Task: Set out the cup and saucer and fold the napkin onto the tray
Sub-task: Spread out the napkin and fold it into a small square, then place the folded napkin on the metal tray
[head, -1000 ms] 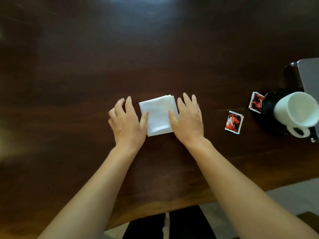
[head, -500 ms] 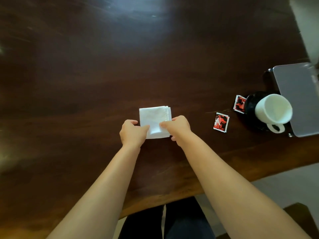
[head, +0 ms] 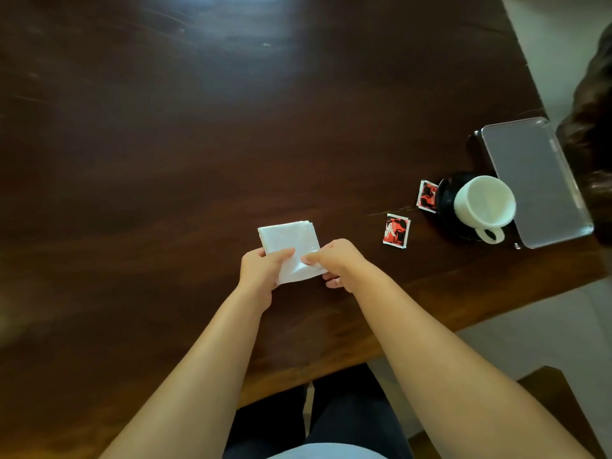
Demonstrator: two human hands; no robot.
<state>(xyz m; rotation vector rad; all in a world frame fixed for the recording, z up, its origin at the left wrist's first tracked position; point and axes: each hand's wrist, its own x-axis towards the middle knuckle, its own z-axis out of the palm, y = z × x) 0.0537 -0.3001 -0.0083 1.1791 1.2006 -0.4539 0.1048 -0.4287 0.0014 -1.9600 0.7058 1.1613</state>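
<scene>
We pinch the napkin [head: 288,241] at its near edge, left hand [head: 261,271] and right hand [head: 334,260] each clamped on a corner, probably to fold it. The tray [head: 543,200] lies far right, beside the cup [head: 484,200]. The sachets' [head: 396,230] print is unreadable.

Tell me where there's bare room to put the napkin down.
The tray surface is bare. The table left of and beyond the napkin is open. It's crowded between the sachets, saucer and cup.
</scene>
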